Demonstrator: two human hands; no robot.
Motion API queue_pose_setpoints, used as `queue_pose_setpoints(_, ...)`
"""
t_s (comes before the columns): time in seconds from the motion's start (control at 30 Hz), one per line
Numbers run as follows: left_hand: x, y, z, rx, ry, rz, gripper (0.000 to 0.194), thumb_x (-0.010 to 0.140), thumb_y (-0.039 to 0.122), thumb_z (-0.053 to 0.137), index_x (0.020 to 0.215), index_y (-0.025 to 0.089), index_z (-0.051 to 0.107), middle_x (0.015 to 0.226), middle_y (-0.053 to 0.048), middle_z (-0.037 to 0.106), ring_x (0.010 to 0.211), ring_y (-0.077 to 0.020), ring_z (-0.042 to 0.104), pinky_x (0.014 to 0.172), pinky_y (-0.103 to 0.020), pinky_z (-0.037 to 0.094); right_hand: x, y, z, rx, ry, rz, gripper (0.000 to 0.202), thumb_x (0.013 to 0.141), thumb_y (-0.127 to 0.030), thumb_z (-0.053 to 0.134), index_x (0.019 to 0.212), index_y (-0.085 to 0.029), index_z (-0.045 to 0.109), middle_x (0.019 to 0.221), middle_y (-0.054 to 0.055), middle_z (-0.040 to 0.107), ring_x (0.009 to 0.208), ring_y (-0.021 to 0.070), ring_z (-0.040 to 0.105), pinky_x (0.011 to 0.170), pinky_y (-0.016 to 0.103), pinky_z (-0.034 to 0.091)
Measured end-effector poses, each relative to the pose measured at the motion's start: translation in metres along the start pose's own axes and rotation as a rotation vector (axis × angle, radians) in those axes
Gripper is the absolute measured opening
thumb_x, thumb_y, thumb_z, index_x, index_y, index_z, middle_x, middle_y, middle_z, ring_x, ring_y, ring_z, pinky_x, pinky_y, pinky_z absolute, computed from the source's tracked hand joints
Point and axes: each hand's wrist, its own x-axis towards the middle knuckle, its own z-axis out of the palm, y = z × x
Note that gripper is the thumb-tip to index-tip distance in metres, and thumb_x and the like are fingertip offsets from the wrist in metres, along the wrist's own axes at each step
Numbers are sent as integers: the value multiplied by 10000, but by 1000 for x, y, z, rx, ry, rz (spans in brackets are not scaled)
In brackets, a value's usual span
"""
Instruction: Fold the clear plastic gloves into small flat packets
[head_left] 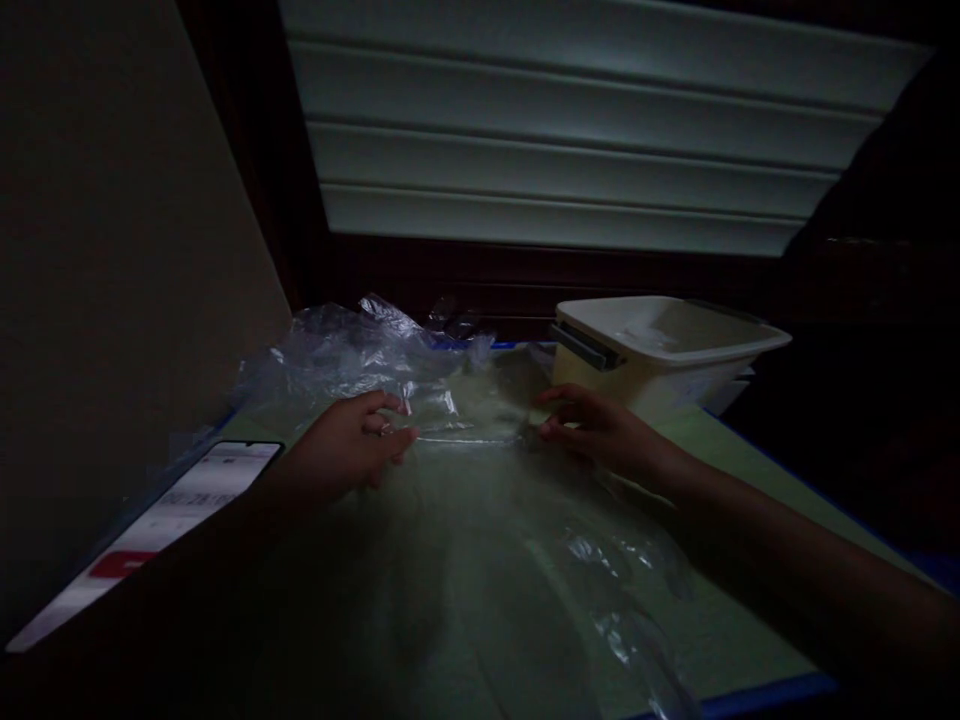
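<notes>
Two bare hands are over one table [765, 510], which has a pale green top and blue edges. Between them runs one piece of clear plastic film [469, 440], its bright edge crossing from left to right at mid-table. The left hand [349, 440] is half curled beside the left end of that edge, thumb and forefinger a little apart; the right hand [600, 428] is bent in the same way beside the right end. In this dim light I cannot tell whether either one pinches the film.

One crumpled heap of clear plastic [337, 340] lies at the far left, reaching the table's far edge. More shiny folds [630, 640] show at the near right; whether they belong to the same film is unclear. One phone [202, 490] with a lit screen lies along the left side, partly hidden by the left forearm. One open pale tub [637, 390] stands at the far right, near the right hand, with one dark handle [589, 345] on its left side.

Open room is mostly right of the right forearm. A wall [112, 180] bounds the left, and beyond the far edge four pale slats [555, 145] show.
</notes>
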Motion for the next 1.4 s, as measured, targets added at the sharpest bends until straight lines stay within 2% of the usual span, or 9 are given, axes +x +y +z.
queue_pose_setpoints(0.27, -17, -2, 12, 749, 159, 112, 639, 868, 285, 522, 1418, -6, 377, 1049, -260, 662, 856, -451, 658, 689, -555, 508, 4, 16, 0, -311, 139, -203, 275, 794, -192, 559, 1066, -178, 601, 835, 62, 680, 625, 180, 612, 576, 303, 477)
queue_pose_setpoints(0.33, -18, -2, 14, 851, 222, 205, 628, 887, 243, 505, 1432, -22, 340, 1167, -294, 606, 927, -460, 642, 713, -564, 518, 3, 15, 1, -379, 165, -258, 265, 809, -183, 542, 1065, -176, 614, 898, 86, 691, 730, 218, 643, 669, 352, 501)
queue_pose_setpoints(0.43, -14, -5, 18, 968, 271, 512, 488, 875, 128, 497, 1350, 19, 476, 1250, -270, 574, 1083, -426, 595, 840, -546, 515, -4, 6, 6, -446, 192, -340, 273, 863, -230, 524, 1116, -178, 613, 1064, 128, 675, 944, 270, 646, 825, 425, 504)
queue_pose_setpoints(0.53, -10, -12, 24, 966, 168, 778, 358, 890, 129, 504, 1238, 125, 593, 1315, -173, 573, 1199, -324, 555, 983, -462, 483, -20, -9, 17, -538, 190, -450, 373, 925, -314, 489, 1247, -138, 558, 1254, 185, 604, 1160, 295, 574, 983, 480, 453)
queue_pose_setpoints(0.63, -12, -21, 30, 850, 31, 922, 379, 938, 289, 508, 1274, 122, 563, 1384, -167, 525, 1292, -284, 483, 1053, -424, 442, -39, -24, 31, -659, 5, -490, 584, 961, -412, 450, 1426, -65, 386, 1504, 260, 339, 1385, 319, 356, 1076, 516, 371)
queue_pose_setpoints(0.8, -12, -32, 36, 754, -161, 738, 574, 954, 443, 466, 1406, 91, 430, 1497, -201, 359, 1395, -313, 336, 1119, -496, 342, -55, -32, 46, -744, -394, -420, 751, 972, -508, 391, 1523, -47, 173, 1577, 274, 72, 1465, 354, 34, 1121, 584, 246)
queue_pose_setpoints(1.1, -7, -31, 43, 754, -174, 625, 605, 969, 508, 374, 1446, 136, 377, 1533, -163, 295, 1422, -293, 281, 1154, -492, 261, -34, -24, 20, -838, -657, -239, 776, 953, -607, 355, 1530, -123, 170, 1585, 194, 28, 1455, 336, -3, 1160, 574, 63)
queue_pose_setpoints(1.27, -7, -31, 43, 757, -156, 594, 613, 960, 525, 377, 1438, 142, 393, 1532, -150, 303, 1424, -281, 281, 1151, -469, 272, -33, -19, 3, -945, -621, -220, 742, 963, -585, 346, 1519, -107, 227, 1578, 197, 104, 1450, 355, 74, 1151, 602, 123)
queue_pose_setpoints(1.4, -7, -31, 45, 764, -101, 565, 596, 959, 500, 390, 1422, 126, 417, 1513, -169, 339, 1405, -299, 320, 1125, -498, 315, -35, -15, 5, -1068, -323, -322, 656, 967, -531, 389, 1422, -62, 442, 1496, 254, 353, 1399, 406, 288, 1101, 637, 265)
